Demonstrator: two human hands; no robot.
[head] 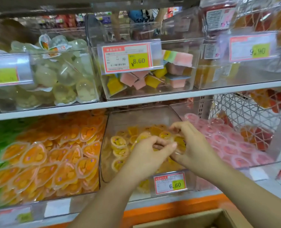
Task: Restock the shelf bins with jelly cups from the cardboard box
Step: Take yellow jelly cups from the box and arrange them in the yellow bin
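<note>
Over the half-full clear bin (pixel 136 117): left hand (pixel 150 152) and right hand (pixel 192 145) together, both curled around yellow jelly cups (pixel 179 141); cardboard box (pixel 194 219) below the bin.

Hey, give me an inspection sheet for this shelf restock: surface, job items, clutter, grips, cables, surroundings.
Surface: lower shelf with an orange front edge, holding clear bins.
Job's things: middle bin partly filled with yellow jelly cups; cardboard box open below, contents not in view.
Clutter: nothing seen.
Grips: left grip and right grip, bare hands, fingers curled round yellow jelly cups over the middle bin.
Cables: nothing seen.
Surroundings: orange cups in the bin to the left, pink cups to the right, price tag reading 6.60, more bins on the upper shelf.
</note>
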